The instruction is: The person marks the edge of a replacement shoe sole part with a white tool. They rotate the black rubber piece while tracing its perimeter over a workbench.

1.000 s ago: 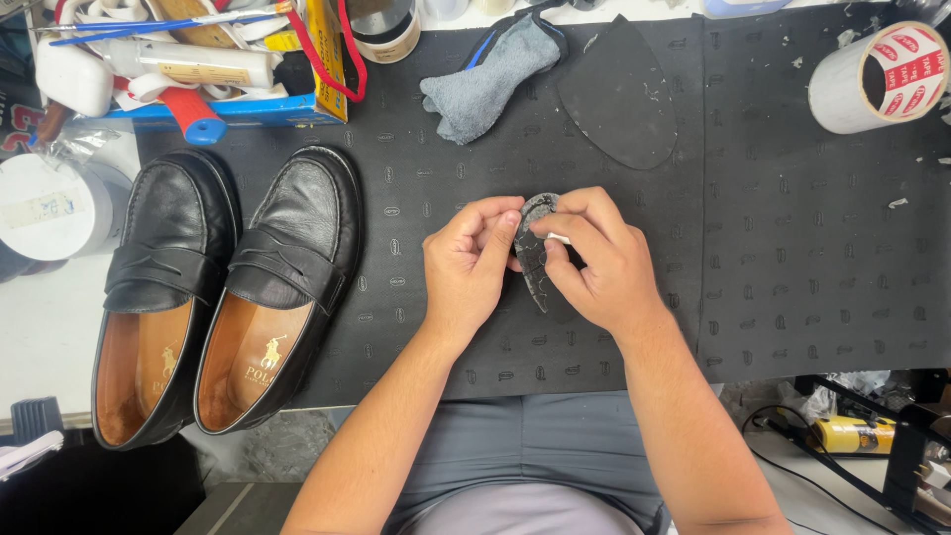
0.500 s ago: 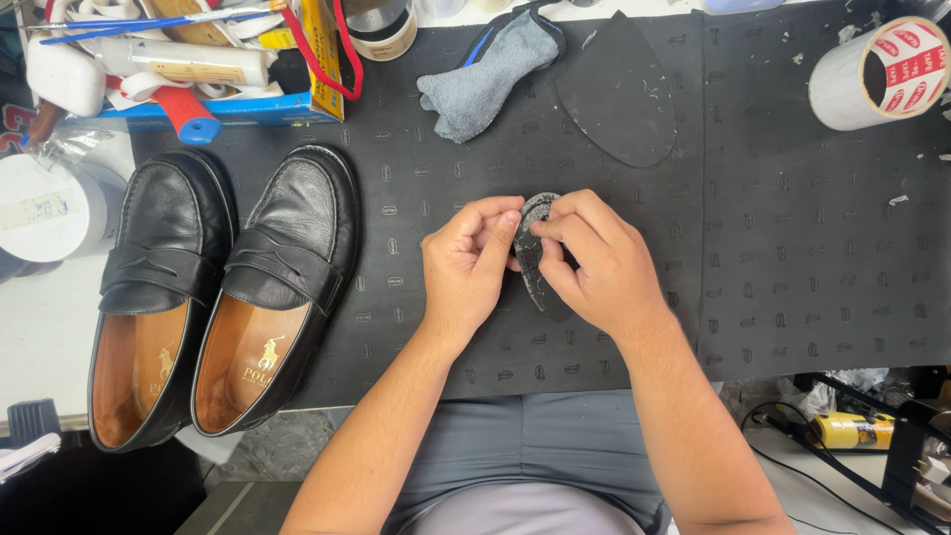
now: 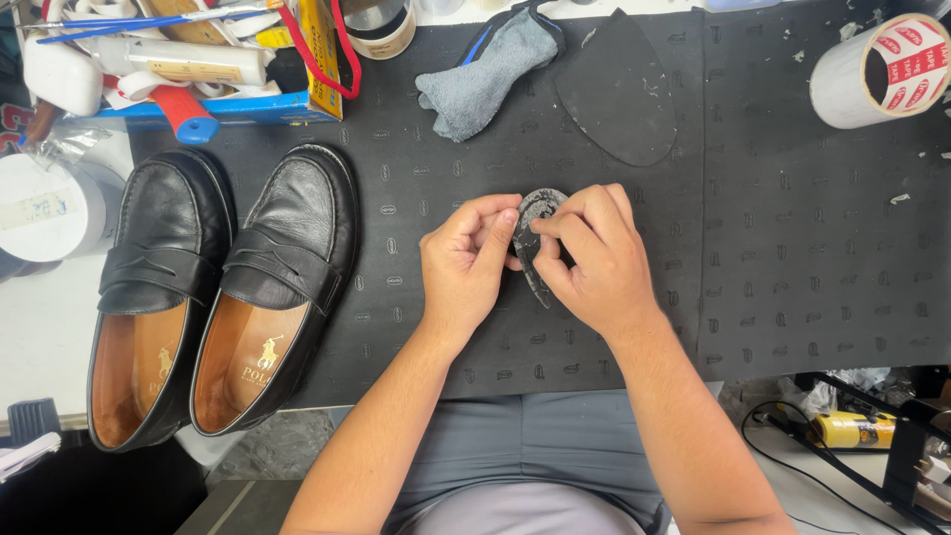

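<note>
Black rubber mat (image 3: 792,297) is spread over most of the bench, w/ everything else laid on or beside it. Two black leather loafers (image 3: 218,297) are stood side by side at the left, tan linings up, untouched. A dark teardrop-shaped sole piece (image 3: 619,89) is laid flat near the top edge, already cut out by the look of it; next to it a grey cloth (image 3: 485,74) is bunched, and a tape roll (image 3: 877,69) is set at the top right corner. A box of tools & tubes (image 3: 188,59) is crowded in at the top left. Smallest item: a small dark curved heel piece (image 3: 537,223), held just above the mat centre, between both hands. Judged progress: early to mid, as the piece is only being worked by the fingers and nothing is seen fixed to either shoe yet. Left hand (image 3: 466,263) is curled nearly closed, thumb & fingertips pinched on the piece's left edge. Right hand (image 3: 594,258) is likewise closed round its right side, fingers folded over it, so part of the piece is hidden.
</note>
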